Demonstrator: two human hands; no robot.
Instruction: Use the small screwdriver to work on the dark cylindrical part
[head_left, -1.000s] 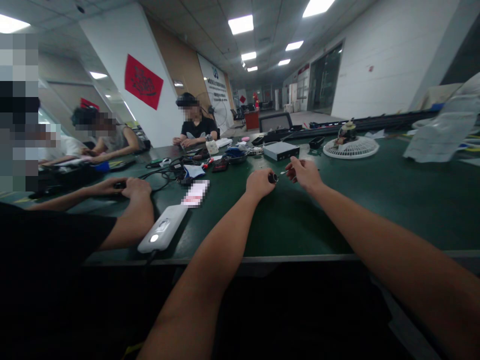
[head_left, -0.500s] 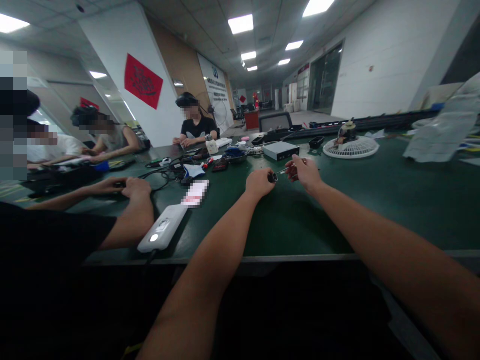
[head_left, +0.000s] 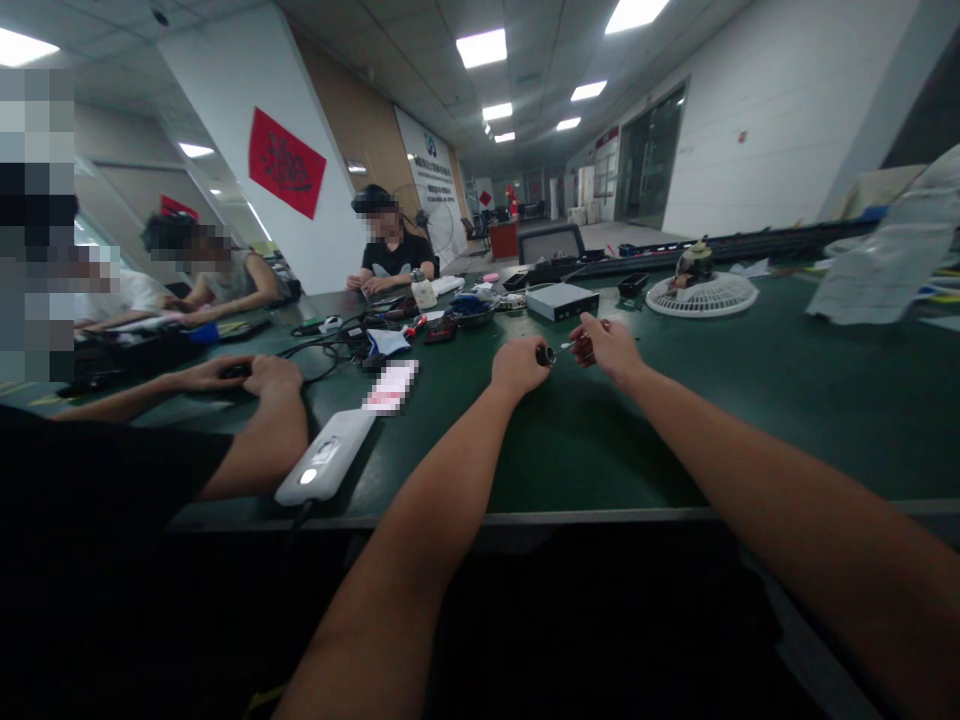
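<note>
Left hand (head_left: 517, 365): black cylinder (head_left: 546, 354); right hand (head_left: 609, 348): thin pale rod (head_left: 568, 345).

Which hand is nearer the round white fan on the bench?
Right. The right hand sits in front of and left of the round white fan; the left hand is farther left, beyond the right hand.

Dim ceiling panels (head_left: 481, 48), soft shadow under the right hand (head_left: 609, 347), warped edges
</note>
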